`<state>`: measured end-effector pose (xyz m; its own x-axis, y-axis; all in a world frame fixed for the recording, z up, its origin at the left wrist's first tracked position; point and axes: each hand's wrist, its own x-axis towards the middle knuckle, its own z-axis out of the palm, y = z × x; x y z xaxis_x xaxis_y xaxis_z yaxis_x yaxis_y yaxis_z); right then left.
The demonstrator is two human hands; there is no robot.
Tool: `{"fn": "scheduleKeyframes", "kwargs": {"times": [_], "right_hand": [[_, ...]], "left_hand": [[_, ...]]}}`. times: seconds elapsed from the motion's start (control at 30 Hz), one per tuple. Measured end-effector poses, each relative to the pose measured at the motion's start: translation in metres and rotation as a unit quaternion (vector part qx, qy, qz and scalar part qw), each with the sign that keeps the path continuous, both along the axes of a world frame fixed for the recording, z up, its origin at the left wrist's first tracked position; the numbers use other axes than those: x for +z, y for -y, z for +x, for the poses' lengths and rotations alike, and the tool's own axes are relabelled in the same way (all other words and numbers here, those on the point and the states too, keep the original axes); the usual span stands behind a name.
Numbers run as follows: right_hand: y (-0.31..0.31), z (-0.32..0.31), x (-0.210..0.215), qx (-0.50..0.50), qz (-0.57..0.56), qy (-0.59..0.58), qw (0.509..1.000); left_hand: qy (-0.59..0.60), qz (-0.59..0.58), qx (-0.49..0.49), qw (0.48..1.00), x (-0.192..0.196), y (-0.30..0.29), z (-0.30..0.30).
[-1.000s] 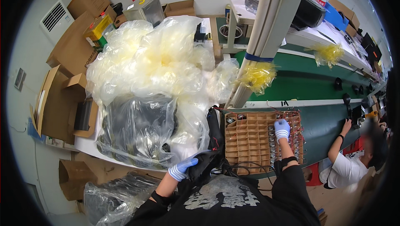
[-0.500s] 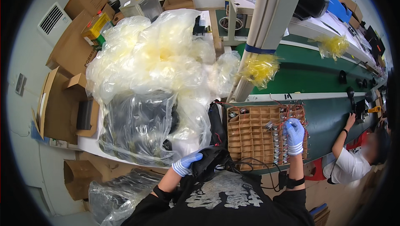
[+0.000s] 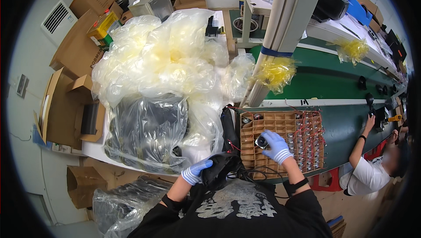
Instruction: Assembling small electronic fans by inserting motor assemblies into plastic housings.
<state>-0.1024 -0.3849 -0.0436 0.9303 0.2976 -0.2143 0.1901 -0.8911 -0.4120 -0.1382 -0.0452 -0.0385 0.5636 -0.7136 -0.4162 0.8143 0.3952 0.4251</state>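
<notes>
Cardboard grid (image 3: 247, 152); right hand (image 3: 276, 146) clamped on round component (image 3: 262, 141), face upward, long axis unclear; left hand (image 3: 198, 172) clamped on black item (image 3: 223, 165).

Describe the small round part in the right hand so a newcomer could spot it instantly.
Start at the dark green bench on the right, then find the brown divided cardboard tray at its near left end. Over the tray's left half, the gloved right hand holds the small round part. Unlike those lying in the cells, it is gripped, its black face showing.
</notes>
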Motion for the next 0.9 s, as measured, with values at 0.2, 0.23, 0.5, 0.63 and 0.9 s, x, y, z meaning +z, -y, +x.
{"fn": "scheduleKeyframes", "kwargs": {"times": [0.2, 0.23, 0.5, 0.63, 0.9], "right_hand": [[-0.010, 0.012, -0.035, 0.093, -0.082, 0.089, 0.988], [-0.011, 0.015, -0.029, 0.045, -0.035, 0.069, 0.996], [-0.006, -0.004, 0.060, -0.191, 0.560, -0.138, 0.794], [-0.031, -0.018, 0.094, -0.157, 0.666, -0.156, 0.712], [-0.082, -0.052, 0.111, 0.110, 0.519, -0.298, 0.794]], "left_hand": [[-0.045, -0.015, 0.012, 0.999, 0.005, -0.003, 0.002], [-0.051, -0.032, 0.017, 0.998, 0.005, -0.006, 0.000], [-0.051, -0.069, 0.097, 0.992, 0.008, -0.016, -0.001], [-0.039, -0.138, 0.086, 0.986, 0.013, -0.010, 0.005], [-0.081, -0.154, 0.089, 0.981, 0.009, 0.000, 0.014]]}}
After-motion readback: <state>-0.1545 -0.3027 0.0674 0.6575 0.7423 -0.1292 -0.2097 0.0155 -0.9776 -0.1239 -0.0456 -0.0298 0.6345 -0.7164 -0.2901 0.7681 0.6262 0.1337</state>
